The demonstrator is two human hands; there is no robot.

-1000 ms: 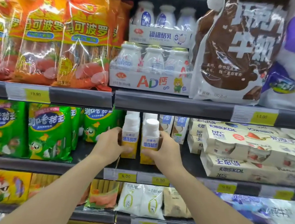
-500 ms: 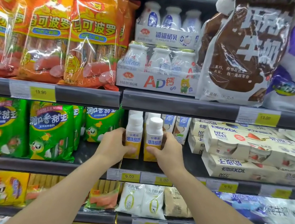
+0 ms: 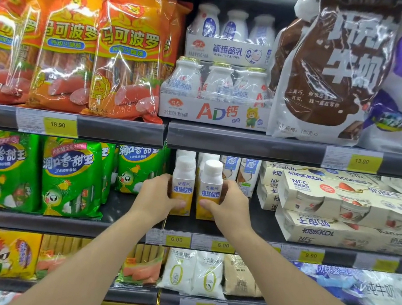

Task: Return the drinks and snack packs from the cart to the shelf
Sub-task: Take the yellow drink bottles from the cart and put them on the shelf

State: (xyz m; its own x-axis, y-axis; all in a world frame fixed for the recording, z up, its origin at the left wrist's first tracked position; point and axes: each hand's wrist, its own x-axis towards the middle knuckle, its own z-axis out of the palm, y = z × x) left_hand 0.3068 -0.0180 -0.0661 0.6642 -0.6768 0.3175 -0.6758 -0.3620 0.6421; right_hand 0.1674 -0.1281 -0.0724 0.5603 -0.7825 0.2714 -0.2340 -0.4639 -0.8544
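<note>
The two yogurt bottles (image 3: pixel 196 190) have slid back on the shelf (image 3: pixel 210 227); your left hand (image 3: pixel 156 196) and right hand (image 3: pixel 230 205) still hold one each.

2 bare forearms enter from the bottom edge of the view, one from the lower left and one from the lower right, each ending in a bare hand. No sleeve shows on either arm up to where the frame cuts them off. The left hand (image 3: pixel 156 195) and the right hand (image 3: pixel 230 208) wear no gloves, rings, watch or bands on the parts that show. Short thumbnails show on both.
</note>
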